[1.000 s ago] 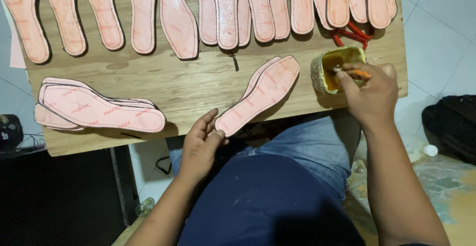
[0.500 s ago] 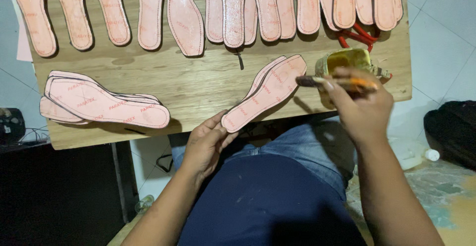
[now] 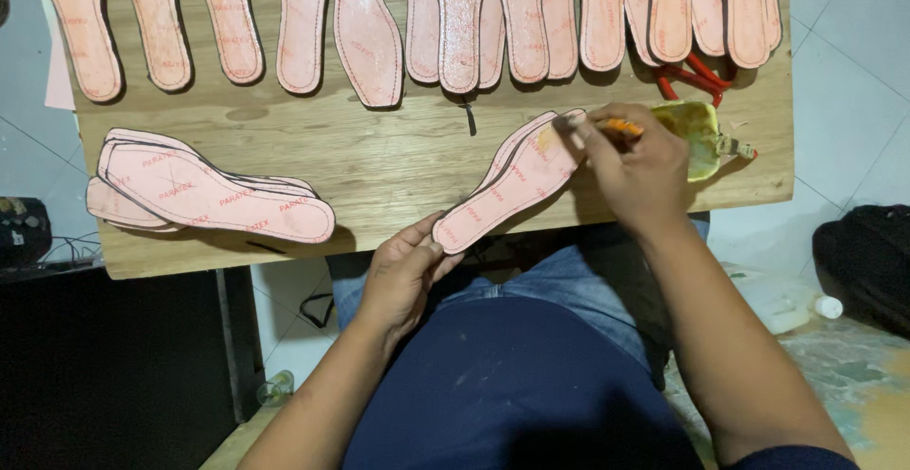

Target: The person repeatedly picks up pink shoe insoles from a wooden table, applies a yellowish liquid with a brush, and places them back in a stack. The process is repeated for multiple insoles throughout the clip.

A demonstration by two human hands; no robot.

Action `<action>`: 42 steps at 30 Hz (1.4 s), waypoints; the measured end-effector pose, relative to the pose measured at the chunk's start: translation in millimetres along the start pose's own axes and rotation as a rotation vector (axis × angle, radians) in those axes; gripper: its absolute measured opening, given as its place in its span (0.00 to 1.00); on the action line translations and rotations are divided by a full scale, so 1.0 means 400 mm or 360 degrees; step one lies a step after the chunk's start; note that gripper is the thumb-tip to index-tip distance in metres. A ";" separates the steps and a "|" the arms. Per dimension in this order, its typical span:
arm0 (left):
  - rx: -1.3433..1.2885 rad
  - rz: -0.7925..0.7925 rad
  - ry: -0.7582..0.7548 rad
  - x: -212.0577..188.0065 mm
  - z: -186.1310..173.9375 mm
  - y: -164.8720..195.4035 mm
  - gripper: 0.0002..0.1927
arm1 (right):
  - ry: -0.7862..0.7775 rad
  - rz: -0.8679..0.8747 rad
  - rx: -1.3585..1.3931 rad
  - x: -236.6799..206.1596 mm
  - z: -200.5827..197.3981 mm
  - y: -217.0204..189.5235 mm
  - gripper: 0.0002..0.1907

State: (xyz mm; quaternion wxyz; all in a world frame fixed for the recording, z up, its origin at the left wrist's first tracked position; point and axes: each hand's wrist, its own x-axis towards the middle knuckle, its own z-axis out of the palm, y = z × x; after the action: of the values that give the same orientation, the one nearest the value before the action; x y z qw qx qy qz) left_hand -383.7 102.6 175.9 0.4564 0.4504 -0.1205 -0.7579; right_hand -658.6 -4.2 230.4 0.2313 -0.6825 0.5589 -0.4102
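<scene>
Left hand (image 3: pixel 403 276) pinches the heel of the flat pink insole (image 3: pixel 512 181) over the wooden tabletop (image 3: pixel 398 153) edge, right hand (image 3: pixel 635 171) clamps an orange-handled brush (image 3: pixel 607 127) on its toe, yellow glue pot (image 3: pixel 692 134) just beyond.

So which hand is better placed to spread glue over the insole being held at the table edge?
Probably the right hand: it grips the brush, whose tip already touches the toe end of the pink insole, beside the glue pot. The left hand is occupied pinching the insole's heel end to steady it.
</scene>
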 end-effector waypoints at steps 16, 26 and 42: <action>-0.0002 0.0048 0.0014 0.026 -0.015 -0.015 0.24 | -0.0280 -0.0101 -0.0086 -0.019 0.020 -0.024 0.10; 0.0014 0.0029 0.0044 0.026 -0.011 -0.016 0.24 | -0.0484 -0.0098 -0.0034 -0.070 0.031 -0.056 0.10; -0.0099 0.0036 -0.0008 0.021 -0.011 -0.014 0.24 | -0.0134 0.0256 0.0202 -0.061 0.026 0.025 0.09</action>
State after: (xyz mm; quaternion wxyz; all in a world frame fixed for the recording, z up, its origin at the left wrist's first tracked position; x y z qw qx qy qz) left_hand -384.8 100.0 165.6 0.4783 0.4328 -0.1030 -0.7572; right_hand -656.8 14.9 209.3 0.3294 -0.6361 0.5746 -0.3959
